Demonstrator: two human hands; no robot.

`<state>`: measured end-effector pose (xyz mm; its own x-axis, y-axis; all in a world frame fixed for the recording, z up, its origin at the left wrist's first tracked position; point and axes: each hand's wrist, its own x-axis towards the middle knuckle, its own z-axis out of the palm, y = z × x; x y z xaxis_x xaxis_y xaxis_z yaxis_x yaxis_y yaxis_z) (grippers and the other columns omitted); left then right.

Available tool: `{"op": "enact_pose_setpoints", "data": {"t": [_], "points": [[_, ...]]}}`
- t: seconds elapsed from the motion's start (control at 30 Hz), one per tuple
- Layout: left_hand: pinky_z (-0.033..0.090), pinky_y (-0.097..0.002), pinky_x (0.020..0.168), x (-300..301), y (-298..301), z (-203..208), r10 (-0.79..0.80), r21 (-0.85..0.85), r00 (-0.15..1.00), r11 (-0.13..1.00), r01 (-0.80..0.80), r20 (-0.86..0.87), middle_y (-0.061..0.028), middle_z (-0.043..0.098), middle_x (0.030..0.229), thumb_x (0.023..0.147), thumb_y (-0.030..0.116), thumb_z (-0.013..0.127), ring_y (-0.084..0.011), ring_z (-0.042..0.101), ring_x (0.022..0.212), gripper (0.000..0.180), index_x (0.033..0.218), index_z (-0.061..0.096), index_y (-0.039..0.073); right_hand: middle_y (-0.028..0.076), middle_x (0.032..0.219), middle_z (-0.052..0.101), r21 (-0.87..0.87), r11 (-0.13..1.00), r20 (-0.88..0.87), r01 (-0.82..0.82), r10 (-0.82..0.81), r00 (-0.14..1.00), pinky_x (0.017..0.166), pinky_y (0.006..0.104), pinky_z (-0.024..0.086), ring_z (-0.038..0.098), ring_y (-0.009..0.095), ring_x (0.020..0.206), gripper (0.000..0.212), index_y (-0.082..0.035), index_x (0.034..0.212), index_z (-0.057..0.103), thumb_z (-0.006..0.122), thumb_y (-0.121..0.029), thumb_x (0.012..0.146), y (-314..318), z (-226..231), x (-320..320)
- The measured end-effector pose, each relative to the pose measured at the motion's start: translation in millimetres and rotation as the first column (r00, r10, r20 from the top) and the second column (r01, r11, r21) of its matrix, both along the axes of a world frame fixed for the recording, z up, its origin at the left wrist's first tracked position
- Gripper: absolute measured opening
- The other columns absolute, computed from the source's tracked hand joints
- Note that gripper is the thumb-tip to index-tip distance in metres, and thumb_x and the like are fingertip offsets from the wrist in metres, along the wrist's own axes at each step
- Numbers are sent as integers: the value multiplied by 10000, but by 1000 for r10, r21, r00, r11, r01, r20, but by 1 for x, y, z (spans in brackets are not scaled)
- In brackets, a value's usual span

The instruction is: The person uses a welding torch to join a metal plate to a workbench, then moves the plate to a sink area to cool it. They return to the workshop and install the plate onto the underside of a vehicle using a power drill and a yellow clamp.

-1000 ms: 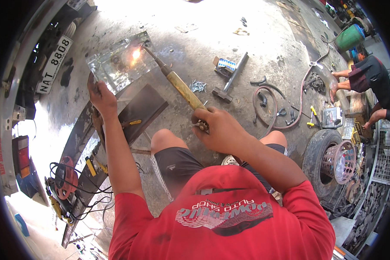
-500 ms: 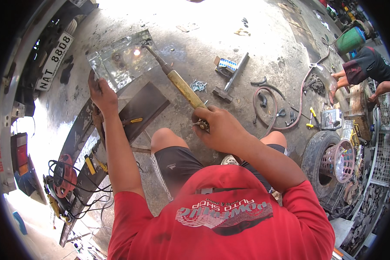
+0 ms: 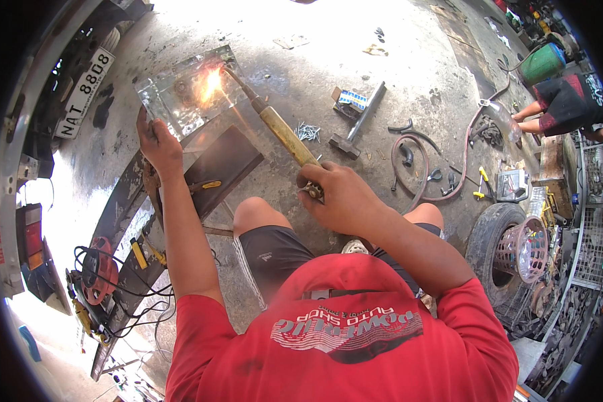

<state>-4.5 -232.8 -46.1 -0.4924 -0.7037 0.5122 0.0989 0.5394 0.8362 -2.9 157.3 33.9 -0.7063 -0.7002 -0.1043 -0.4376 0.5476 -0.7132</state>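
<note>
My right hand (image 3: 335, 195) is wrapped round the valve end of a gas torch (image 3: 283, 134) with a worn yellow handle. The torch points away and to the left, and its tip is over a shiny metal sheet (image 3: 161, 97). A bright orange flare with sparks (image 3: 212, 82) glows on the sheet just by the tip. At the sheet's near left corner my left hand (image 3: 161, 149) grips the edge, thumb on top. Below the sheet lies a dark flat metal piece (image 3: 224, 164), with a small yellow-handled tool (image 3: 210, 185) beside my left forearm.
On the floor to the right are a hammer (image 3: 346, 145), a small box (image 3: 350, 100), loose screws (image 3: 307, 131) and a coiled hose (image 3: 427, 195). A tyre (image 3: 479, 248) and pink basket (image 3: 526, 251) stand further right. Another person (image 3: 576, 100) works at the far right; a red reel (image 3: 100, 268) with cables is left.
The small glow at the torch tip has grown into a large orange flare throwing sparks. My hands have barely moved. The other person at the right has shifted posture.
</note>
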Motion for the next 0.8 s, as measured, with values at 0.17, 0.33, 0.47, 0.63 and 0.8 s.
{"op": "enact_pose_setpoints", "data": {"t": [0.17,0.33,0.47,0.63,0.8], "points": [[425,-243,647,0,2,2,11,-6,1000,1000,-11,9,-49,643,955,1051,115,479,-81,496,714,467,1483,501,-59,237,978,673,-3,1000,-8,-5,5,1000,858,507,553,703,437,928,241,-54,1121,676,694,-206,936,0,0,-1],[423,-240,647,1,4,4,20,-11,1000,1000,-20,8,-45,642,949,1053,117,480,-80,497,715,462,1481,506,-56,234,980,674,-13,1000,2,-4,4,1000,857,502,556,704,434,934,240,-57,1110,678,695,-190,911,0,0,-1],[421,-240,646,1,1,1,25,-16,1000,1000,-25,-6,-40,638,931,1051,110,479,-79,497,710,462,1484,506,-48,233,978,674,-22,1000,4,-13,13,1000,856,498,557,704,432,934,244,-61,1104,681,698,-179,890,-1,-2,-1],[426,-244,656,-1,6,5,-3,-17,999,1000,2,-45,-42,645,928,1043,102,480,-85,518,717,463,1484,510,-37,236,977,673,-8,1000,7,-22,22,1000,855,498,556,704,433,930,242,-59,1108,681,697,-167,892,0,0,-1],[452,-263,688,-5,-3,-5,-21,-3,996,1000,21,-92,-46,634,923,1034,108,491,-110,537,738,473,1484,512,-34,227,1002,691,-67,998,-5,5,-5,1000,825,474,569,715,408,907,334,-69,1213,686,749,-185,906,1,-4,-2]]}}
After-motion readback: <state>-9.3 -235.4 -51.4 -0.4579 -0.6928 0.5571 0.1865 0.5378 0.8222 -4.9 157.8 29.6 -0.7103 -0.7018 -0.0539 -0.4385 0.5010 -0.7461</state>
